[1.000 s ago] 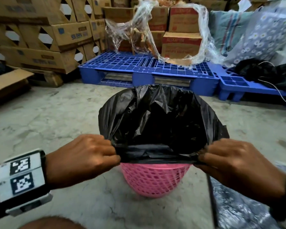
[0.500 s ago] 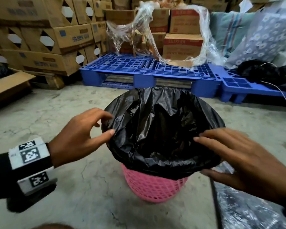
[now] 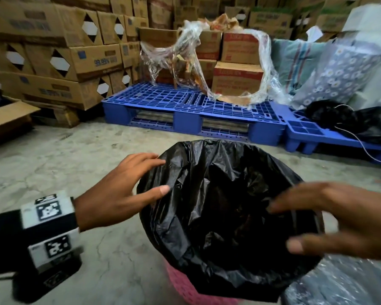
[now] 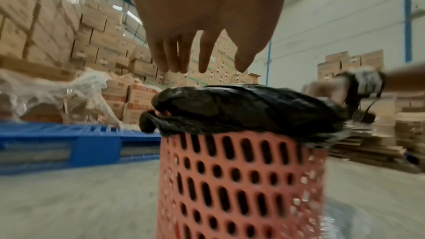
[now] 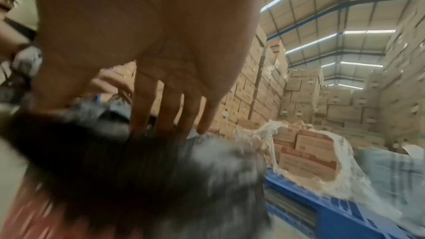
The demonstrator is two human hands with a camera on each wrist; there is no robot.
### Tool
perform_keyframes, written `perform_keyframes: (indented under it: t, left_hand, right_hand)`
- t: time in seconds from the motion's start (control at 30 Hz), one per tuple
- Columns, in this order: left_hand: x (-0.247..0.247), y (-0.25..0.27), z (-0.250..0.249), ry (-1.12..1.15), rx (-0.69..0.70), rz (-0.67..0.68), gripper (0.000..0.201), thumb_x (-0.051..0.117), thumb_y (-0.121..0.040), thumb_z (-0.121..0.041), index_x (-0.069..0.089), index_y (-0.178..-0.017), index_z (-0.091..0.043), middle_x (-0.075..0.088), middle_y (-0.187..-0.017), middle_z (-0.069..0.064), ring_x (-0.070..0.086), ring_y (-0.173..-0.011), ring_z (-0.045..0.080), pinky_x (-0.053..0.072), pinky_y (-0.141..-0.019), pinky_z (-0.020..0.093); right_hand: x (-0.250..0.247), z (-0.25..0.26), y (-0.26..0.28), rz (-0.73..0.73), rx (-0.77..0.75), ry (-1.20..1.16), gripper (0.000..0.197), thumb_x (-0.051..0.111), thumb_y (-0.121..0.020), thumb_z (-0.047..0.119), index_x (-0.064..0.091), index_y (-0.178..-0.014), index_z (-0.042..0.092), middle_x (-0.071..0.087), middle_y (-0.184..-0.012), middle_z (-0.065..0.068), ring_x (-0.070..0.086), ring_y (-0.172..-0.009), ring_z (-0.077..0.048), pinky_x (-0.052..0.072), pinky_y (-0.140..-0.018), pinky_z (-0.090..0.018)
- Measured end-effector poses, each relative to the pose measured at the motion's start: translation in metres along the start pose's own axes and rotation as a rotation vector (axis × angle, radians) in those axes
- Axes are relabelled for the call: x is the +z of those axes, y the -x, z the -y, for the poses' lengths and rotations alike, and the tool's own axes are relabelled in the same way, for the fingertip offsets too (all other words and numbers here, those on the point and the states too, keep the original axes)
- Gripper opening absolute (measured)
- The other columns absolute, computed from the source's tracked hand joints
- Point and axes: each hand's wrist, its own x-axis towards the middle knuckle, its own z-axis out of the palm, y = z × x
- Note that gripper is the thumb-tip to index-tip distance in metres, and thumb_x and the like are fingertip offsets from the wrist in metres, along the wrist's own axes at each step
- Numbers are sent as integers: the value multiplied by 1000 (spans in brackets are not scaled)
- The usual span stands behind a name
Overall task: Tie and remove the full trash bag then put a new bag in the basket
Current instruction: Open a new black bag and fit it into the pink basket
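Observation:
A black trash bag (image 3: 224, 216) lines a pink perforated basket (image 3: 185, 289) on the concrete floor, its mouth open and its edge folded over the rim. My left hand (image 3: 154, 176) is spread at the bag's left rim, with thumb and fingertips touching the plastic. Over the right rim hovers my right hand (image 3: 282, 227), fingers straight and blurred by motion. From the left wrist, straight fingers (image 4: 197, 57) hang above the bag (image 4: 248, 108) and basket (image 4: 241, 179). In the right wrist view, my right hand's fingers (image 5: 174, 115) reach down onto the blurred bag (image 5: 138, 161).
Blue plastic pallets (image 3: 196, 106) lie just behind the basket, with cardboard boxes (image 3: 53, 62) stacked at the back and left. A clear plastic bag (image 3: 339, 287) lies on the floor at the lower right. Another black bag (image 3: 350, 119) rests on the right pallet.
A second ago both hands pinched the bag's near edge, stretched over the rim. They have let go, opened and moved apart to the bag's left and right sides.

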Motion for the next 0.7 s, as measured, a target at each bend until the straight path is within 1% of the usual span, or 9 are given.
perform_keyframes:
  t: [0.07, 0.1, 0.17, 0.2, 0.27, 0.37, 0.43, 0.57, 0.7]
  left_hand:
    - [8, -20, 5, -9, -83, 52, 79, 39, -69, -72, 27, -139, -37, 19, -154, -8, 12, -140, 3, 20, -112, 28]
    - [13, -27, 8, -5, -121, 87, 79, 43, -71, -69, 25, -140, -36, 11, -157, -6, 7, -143, 7, 17, -116, 32]
    - [23, -35, 13, 7, -119, 146, 78, 44, -71, -64, 30, -140, -33, 1, -159, -4, -3, -145, 8, 9, -119, 32]
    - [27, -35, 15, 31, -88, 160, 78, 37, -67, -64, 38, -137, -30, -1, -159, -4, -7, -144, 6, 6, -118, 29]
    - [31, -33, 15, 92, -41, 160, 78, 27, -61, -60, 57, -124, -26, -1, -159, -6, -11, -142, 0, 3, -113, 21]
    - [30, -32, 15, 125, -45, 181, 67, 25, -61, -56, 75, -88, -21, 3, -158, -10, -13, -139, -7, 3, -108, 17]
    - [31, -33, 14, 107, -48, 207, 62, 26, -62, -53, 74, -70, -15, 9, -158, -10, -16, -139, -7, 6, -108, 19]
    - [33, -33, 17, 103, -36, 214, 59, 26, -65, -49, 67, -55, -8, 17, -156, -11, -20, -137, -10, 7, -107, 21]
    - [34, -33, 21, 131, -23, 210, 58, 26, -67, -47, 61, -48, -4, 25, -154, -11, -20, -137, -10, 5, -109, 20]
  right_hand:
    - [-21, 10, -33, 68, 1, 12, 72, 38, -73, 79, 23, -138, 49, 35, -141, 29, 30, -126, 17, 19, -97, 9]
    - [-23, 11, -52, 132, 13, 77, 79, 38, -72, 78, 17, -142, 47, 25, -149, 24, 24, -133, 11, 16, -105, 2]
    - [-13, 14, -96, 244, 47, 189, 89, 47, -71, 75, 8, -145, 44, 9, -159, 6, 15, -144, -12, 18, -120, -29]
    - [-3, 14, -118, 311, 77, 216, 94, 52, -69, 75, 4, -145, 45, 4, -161, 0, 12, -146, -21, 18, -120, -43]
    - [24, 9, -151, 447, 133, 251, 105, 59, -63, 77, -3, -143, 48, -6, -161, -3, 9, -146, -31, 17, -117, -56]
    - [69, 3, -180, 538, 159, 269, 117, 68, -59, 72, -11, -142, 49, -15, -159, -8, 16, -143, -40, 20, -115, -58]
    - [100, 2, -190, 524, 150, 268, 120, 72, -60, 65, -13, -142, 46, -16, -158, -12, 17, -141, -43, 23, -114, -58]
    - [154, -9, -209, 544, 125, 339, 109, 73, -73, 44, -6, -147, 33, -16, -158, -16, 12, -142, -43, 32, -103, -61]
    - [196, -21, -218, 544, 138, 385, 78, 51, -92, 25, -4, -148, 32, -19, -158, -12, 6, -143, -44, 27, -102, -68]
